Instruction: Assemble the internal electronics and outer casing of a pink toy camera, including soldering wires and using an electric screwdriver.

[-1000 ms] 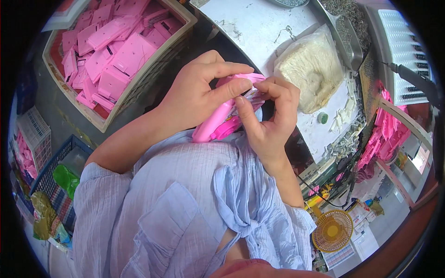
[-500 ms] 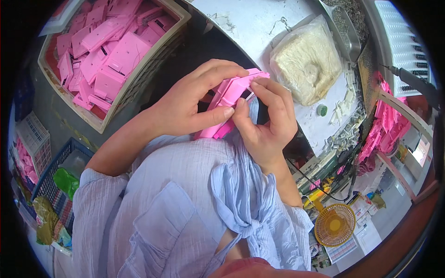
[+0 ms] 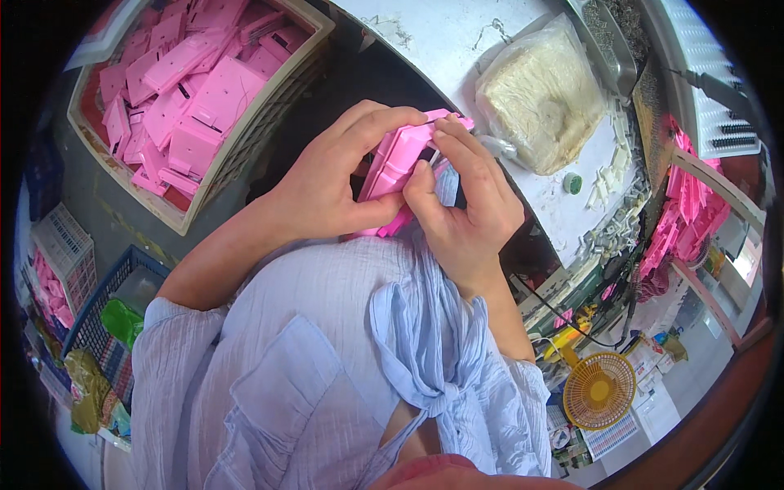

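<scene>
Pink plastic part [image 3: 398, 163] clamped between left hand [image 3: 327, 184] and right hand [image 3: 465, 208] at frame centre, mid-assembly; next, probably careful fingertip seating.

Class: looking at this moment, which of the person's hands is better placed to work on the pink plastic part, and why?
Right. The left hand grips and steadies the pink plastic part, while the right hand has its fingertips free on the part's upper edge.

2 hands [image 3: 327, 192] hold 1 pink part [image 3: 400, 159]. 1 crate [image 3: 269, 106] carries many more pink parts, too heaped to count. On the tabletop [image 3: 457, 49] lie 1 clear bag [image 3: 543, 98] of pale stuff and 1 green cap [image 3: 572, 183]. 1 yellow fan [image 3: 599, 390] and 1 blue basket [image 3: 98, 314] stand below.
</scene>
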The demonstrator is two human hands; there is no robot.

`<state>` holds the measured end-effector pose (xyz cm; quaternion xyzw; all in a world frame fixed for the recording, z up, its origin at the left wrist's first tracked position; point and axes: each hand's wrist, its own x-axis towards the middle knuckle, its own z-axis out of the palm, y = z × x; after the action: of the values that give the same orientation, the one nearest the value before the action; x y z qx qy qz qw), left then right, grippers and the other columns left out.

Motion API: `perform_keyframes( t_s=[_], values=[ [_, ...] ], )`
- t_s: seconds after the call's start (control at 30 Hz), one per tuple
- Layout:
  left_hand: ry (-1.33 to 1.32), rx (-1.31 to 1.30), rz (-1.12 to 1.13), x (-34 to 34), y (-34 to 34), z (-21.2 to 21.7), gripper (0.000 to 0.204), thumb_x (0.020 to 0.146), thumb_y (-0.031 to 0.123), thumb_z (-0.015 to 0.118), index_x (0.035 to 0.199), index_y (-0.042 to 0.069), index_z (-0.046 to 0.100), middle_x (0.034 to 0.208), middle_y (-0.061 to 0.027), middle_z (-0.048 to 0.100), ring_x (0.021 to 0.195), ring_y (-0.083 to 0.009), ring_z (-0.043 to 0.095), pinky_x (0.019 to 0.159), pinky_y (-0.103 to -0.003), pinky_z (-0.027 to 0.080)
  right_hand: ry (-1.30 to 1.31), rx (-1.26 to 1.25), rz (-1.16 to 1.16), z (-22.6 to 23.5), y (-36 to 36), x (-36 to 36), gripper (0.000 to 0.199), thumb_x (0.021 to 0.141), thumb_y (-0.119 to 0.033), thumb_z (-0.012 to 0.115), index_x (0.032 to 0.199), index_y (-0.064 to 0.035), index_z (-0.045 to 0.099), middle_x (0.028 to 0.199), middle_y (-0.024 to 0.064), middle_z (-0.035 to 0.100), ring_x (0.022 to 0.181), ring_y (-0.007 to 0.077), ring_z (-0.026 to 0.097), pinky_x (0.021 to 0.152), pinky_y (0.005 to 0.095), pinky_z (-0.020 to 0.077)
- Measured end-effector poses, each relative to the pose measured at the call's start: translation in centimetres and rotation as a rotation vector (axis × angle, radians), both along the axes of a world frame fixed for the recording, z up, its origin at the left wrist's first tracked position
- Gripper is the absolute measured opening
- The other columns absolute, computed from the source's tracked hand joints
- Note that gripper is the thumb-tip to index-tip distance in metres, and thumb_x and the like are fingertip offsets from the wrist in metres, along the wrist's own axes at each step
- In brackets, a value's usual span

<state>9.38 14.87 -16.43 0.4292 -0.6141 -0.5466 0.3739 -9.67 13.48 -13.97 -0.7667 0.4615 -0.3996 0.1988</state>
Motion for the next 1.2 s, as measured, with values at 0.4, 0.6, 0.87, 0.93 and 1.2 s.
perform_keyframes(
  t_s=[0.4,0.6,0.87,0.93,1.2],
  values=[
    [0.001,0.015,0.067,-0.3,0.4,0.0,0.071,0.077,0.001,0.072,0.144,0.005,0.050,0.126,-0.0116,0.052,0.113,-0.0208,0.061,0.084,-0.030,0.063,0.121,0.107,-0.007,0.7,-0.2,0.1,0.030,0.081,-0.003,0.081,0.109,0.0051,0.073,0.113,0.0223,0.075,0.108,0.0296,0.075,0.093,0.0354,0.0582],
    [0.012,0.035,0.069,-0.4,0.1,-0.3,0.071,0.076,0.001,0.074,0.143,0.006,0.052,0.125,-0.0111,0.053,0.113,-0.0208,0.061,0.084,-0.031,0.063,0.111,0.187,-0.038,0.4,-0.2,-0.1,0.030,0.081,-0.004,0.081,0.108,0.0053,0.072,0.111,0.0209,0.076,0.102,0.0278,0.076,0.087,0.0337,0.0597],
    [-0.015,0.040,0.074,-0.6,0.0,-0.4,0.072,0.074,0.006,0.079,0.141,0.009,0.053,0.119,-0.0118,0.055,0.104,-0.0236,0.064,0.079,-0.033,0.064,0.053,0.322,-0.012,0.8,-0.6,-0.4,0.028,0.081,-0.004,0.078,0.106,0.0045,0.070,0.112,0.0171,0.076,0.097,0.0261,0.077,0.088,0.0341,0.0594],
    [-0.015,0.050,0.074,-0.5,0.0,-0.3,0.072,0.074,0.006,0.079,0.141,0.010,0.053,0.119,-0.0114,0.055,0.104,-0.0234,0.064,0.079,-0.033,0.064,0.085,0.344,0.012,0.9,-0.8,-0.4,0.027,0.082,-0.005,0.078,0.107,0.0042,0.070,0.113,0.0161,0.076,0.098,0.0262,0.077,0.089,0.0342,0.0592],
    [-0.057,0.069,0.048,-0.6,-0.1,-0.3,0.072,0.073,0.000,0.075,0.140,0.009,0.053,0.124,-0.0107,0.054,0.111,-0.0215,0.062,0.082,-0.032,0.064,0.160,0.237,0.036,0.5,-1.2,-0.5,0.022,0.082,-0.013,0.077,0.098,-0.0023,0.067,0.106,0.0156,0.075,0.099,0.0345,0.074,0.077,0.0408,0.0603]
  ],
)
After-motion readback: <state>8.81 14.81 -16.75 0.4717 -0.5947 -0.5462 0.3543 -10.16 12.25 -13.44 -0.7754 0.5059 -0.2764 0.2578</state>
